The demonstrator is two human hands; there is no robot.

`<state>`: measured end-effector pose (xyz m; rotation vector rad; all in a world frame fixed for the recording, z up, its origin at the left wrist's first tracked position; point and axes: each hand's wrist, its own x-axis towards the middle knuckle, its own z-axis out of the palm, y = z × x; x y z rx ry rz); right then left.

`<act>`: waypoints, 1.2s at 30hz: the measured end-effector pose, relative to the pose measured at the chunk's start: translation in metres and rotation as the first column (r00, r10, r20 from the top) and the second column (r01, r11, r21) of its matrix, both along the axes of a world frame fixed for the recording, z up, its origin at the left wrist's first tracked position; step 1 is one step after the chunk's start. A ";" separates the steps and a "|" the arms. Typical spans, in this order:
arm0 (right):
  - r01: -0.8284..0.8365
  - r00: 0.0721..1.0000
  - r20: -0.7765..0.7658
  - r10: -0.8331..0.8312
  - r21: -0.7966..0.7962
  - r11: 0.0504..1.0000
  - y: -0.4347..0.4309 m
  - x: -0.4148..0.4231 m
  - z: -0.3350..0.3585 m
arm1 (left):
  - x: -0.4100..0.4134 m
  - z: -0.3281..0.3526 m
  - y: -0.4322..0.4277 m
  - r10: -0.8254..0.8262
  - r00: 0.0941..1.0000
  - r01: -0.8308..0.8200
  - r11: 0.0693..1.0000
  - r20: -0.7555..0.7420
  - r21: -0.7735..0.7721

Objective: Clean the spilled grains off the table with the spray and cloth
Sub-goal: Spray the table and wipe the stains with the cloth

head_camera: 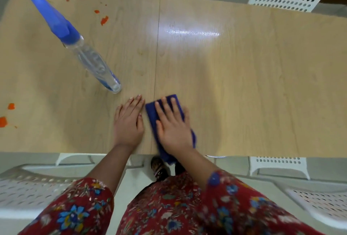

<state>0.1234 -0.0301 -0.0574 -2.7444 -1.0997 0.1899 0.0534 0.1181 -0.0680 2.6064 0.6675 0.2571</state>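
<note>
Blue cloth: a dark-blue folded cloth lies pressed under the right hand, whose fingers are straight and spread, not curled round it.
Left hand: the left hand lies flat on the light wood-grain table with straight fingers, holding nothing, just beside the cloth's left edge.
Cloth axis: the long side runs away from the person, and the near end overhangs the table edge.
Spray: a clear plastic spray bottle with a blue trigger head stands ahead-left, with no hand on it.
Grains: orange spilled bits lie at the left edge, with more beyond the bottle. All are well left of the cloth.
Next move: probably a leftward sweep. The left hand is nearer the spill but lies in the cloth's path.
</note>
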 end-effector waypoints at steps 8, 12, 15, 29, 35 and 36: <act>0.524 0.851 0.056 -0.522 -0.047 0.850 -0.022 0.099 0.001 | 0.000 0.006 -0.002 0.004 0.999 -0.004 1.000 -0.046 0.006; 0.334 0.943 -0.005 -0.334 -0.005 0.943 0.033 0.023 -0.003 | 0.000 0.006 -0.003 0.013 1.000 -0.013 1.000 0.001 -0.024; 0.243 0.970 -0.009 -0.243 0.002 0.970 0.031 -0.032 -0.002 | 0.000 0.005 -0.002 0.010 1.000 -0.010 0.999 0.009 -0.043; 0.174 0.984 -0.039 -0.175 -0.021 0.984 0.026 -0.045 -0.002 | 0.002 0.006 0.001 0.007 1.000 -0.008 0.999 -0.027 -0.034; 0.118 0.990 -0.074 -0.120 -0.036 0.992 0.023 -0.038 0.000 | 0.001 0.009 -0.001 -0.064 0.996 0.065 0.998 -0.067 0.024; 0.080 0.993 -0.079 -0.083 -0.030 0.996 0.015 -0.033 0.000 | 0.000 0.010 -0.002 -0.089 0.994 0.092 0.995 -0.067 0.040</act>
